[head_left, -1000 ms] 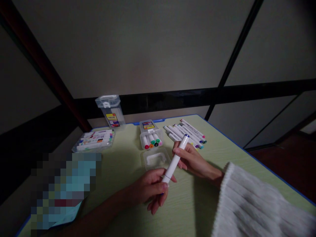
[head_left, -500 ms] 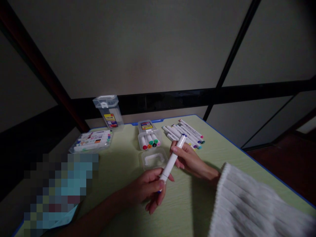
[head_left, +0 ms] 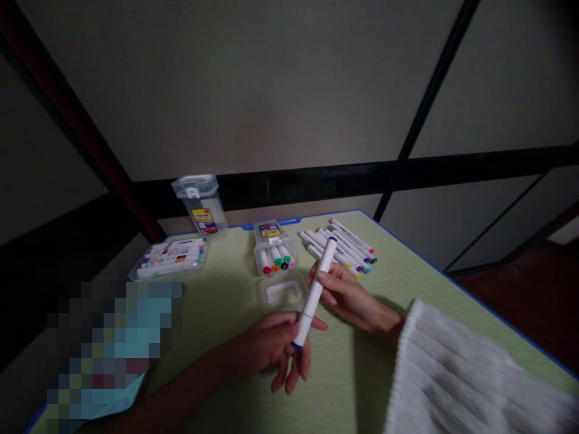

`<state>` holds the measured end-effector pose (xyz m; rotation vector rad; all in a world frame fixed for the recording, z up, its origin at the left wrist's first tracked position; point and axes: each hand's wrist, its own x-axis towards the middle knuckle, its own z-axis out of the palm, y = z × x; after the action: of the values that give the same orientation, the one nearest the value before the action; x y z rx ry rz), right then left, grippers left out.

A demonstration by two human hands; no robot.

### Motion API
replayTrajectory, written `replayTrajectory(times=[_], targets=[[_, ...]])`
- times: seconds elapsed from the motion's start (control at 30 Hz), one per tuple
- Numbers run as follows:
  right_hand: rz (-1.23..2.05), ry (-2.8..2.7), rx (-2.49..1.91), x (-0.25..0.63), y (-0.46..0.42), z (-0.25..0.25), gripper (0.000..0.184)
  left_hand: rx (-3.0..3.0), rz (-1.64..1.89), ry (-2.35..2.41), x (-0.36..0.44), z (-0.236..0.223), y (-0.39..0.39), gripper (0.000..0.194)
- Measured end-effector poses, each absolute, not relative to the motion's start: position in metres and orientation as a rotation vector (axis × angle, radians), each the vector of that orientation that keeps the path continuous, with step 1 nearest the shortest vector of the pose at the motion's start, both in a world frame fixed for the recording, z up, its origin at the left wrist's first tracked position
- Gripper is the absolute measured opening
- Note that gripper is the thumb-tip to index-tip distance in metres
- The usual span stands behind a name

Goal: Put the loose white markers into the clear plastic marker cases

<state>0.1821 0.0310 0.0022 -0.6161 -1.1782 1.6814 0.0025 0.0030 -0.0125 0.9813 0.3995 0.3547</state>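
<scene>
At the far left we see a teal item (head_left: 118, 395), too blurred to make out, and beyond it a clear case (head_left: 169, 258) of pens. Behind that case a tall clear box (head_left: 201, 208) stands with its lid on; its contents we cannot tell. Next comes the left hand (head_left: 271, 340), part-open, its fingers loosely about the lower end of a white marker (head_left: 315, 292); we cannot tell whether it grips. Beyond this hand, several markers already lie inside the open box (head_left: 275, 238), cap ends toward us, with its clear lid (head_left: 283, 290) flat in front. The white marker is outside that box, tilted above the table, with dark blue at both ends. The right hand (head_left: 341, 289) pinches it between thumb and fingers. Just beyond this hand, loose pens (head_left: 346, 244) lie in a pile. We judge the work as partway: some markers boxed, one in hand, the pile still loose.
</scene>
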Motion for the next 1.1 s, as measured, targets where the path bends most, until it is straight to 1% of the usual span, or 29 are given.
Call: replayTrajectory(times=[0.27,0.43,0.57,0.77,0.93,1.1], targets=[[1.586,-1.185,-0.666,0.181,0.033,-0.001,0.038,1.104,0.387,0.601,0.007,-0.004,-0.002,0.032],[1.522,-1.262,-0.762,0.182,0.034,-0.002,0.035,1.115,0.365,0.660,0.008,-0.002,-0.003,0.035],[1.488,-1.317,-0.758,0.183,0.031,-0.001,0.031,1.116,0.362,0.677,0.007,-0.002,-0.003,0.037],[1.492,-1.345,-0.735,0.184,0.027,0.004,0.033,1.121,0.357,0.681,0.005,0.000,-0.004,0.036],[1.492,-1.345,-0.713,0.183,0.028,0.003,0.031,1.122,0.353,0.689,0.005,0.001,-0.004,0.035],[1.505,-1.313,-0.730,0.182,0.031,0.000,0.032,1.053,0.348,0.610,0.005,-0.003,-0.001,0.035]])
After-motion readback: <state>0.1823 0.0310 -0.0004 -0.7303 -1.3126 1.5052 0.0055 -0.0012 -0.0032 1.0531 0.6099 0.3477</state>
